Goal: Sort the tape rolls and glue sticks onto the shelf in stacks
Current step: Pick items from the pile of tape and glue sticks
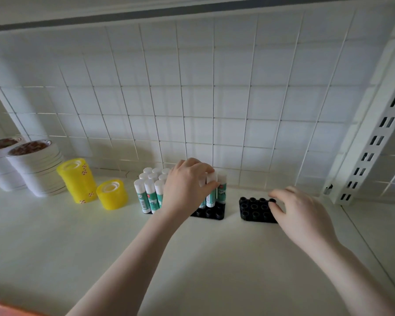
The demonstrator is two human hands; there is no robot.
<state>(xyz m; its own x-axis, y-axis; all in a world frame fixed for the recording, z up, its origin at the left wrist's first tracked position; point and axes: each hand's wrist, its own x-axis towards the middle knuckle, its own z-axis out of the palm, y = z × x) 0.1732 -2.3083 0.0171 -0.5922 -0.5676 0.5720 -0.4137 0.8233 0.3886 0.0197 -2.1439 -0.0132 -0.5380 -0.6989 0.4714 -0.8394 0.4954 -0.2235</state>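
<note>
Setting: I'm looking down at a white shelf (203, 258) backed by a white wire grid panel (214, 99), with a slotted white upright (374, 142) at the right.
Glue sticks: a cluster of white-capped glue sticks (149, 192) stands upright in a black holder tray (211, 213), near the back and about centre; the tray's front sockets are unfilled as far as I can see.
Left hand: my left hand (187, 185) is over that tray, fingers curled round one glue stick (211, 190) standing at the tray's right side.
Right hand: my right hand (301, 213) rests at the right edge of a second black tray (255, 209), fingertips (273, 205) touching it, fingers loosely bent and gripping nothing I can make out.
Second tray: just right of the first, sockets open.
Tape rolls: two stacks of yellow tape (78, 180) stand left of the glue sticks, the taller one behind the shorter; further left, two stacks of white tape rolls (39, 169).
</note>
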